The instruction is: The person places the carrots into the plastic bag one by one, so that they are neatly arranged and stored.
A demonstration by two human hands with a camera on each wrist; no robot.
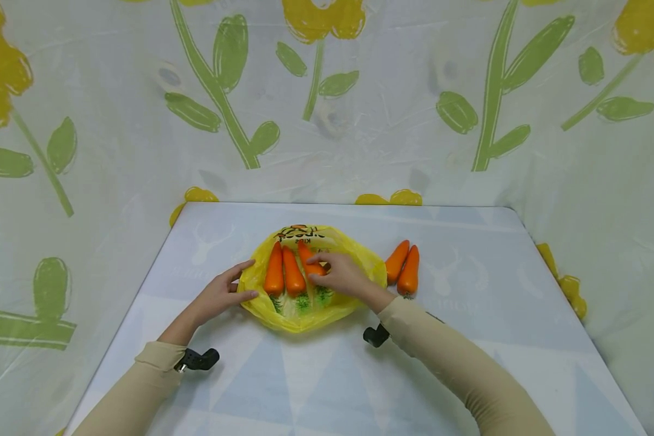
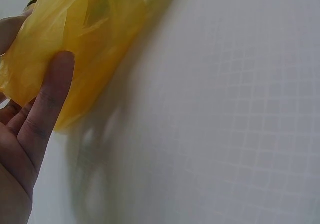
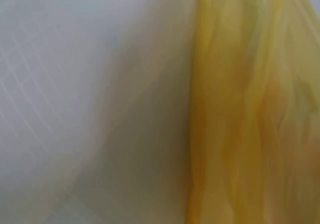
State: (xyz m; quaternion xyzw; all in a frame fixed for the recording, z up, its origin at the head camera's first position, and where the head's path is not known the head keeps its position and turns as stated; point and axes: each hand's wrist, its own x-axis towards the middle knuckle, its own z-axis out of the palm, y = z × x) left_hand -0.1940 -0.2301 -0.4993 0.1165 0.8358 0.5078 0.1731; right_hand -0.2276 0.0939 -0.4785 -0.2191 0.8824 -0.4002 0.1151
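A yellow plastic bag (image 1: 300, 321) lies wide-mouthed on the table, with three orange carrots inside, green tops toward me. My left hand (image 1: 218, 295) holds the bag's left edge; in the left wrist view the thumb (image 2: 50, 99) lies across the yellow film. Reaching in over the bag's right side, my right hand (image 1: 342, 275) pinches the rightmost carrot (image 1: 307, 257) there. Beside it lie a middle carrot (image 1: 293, 272) and a left carrot (image 1: 274, 272). Only the bag's blurred side (image 3: 250, 124) shows in the right wrist view; the hand is hidden there.
Right of the bag, two more carrots (image 1: 409, 272) lie side by side on the pale patterned table (image 1: 469, 363). A flower-printed curtain (image 1: 381, 121) hangs around the table's back and sides. Each wrist wears a black camera mount (image 1: 198, 360).
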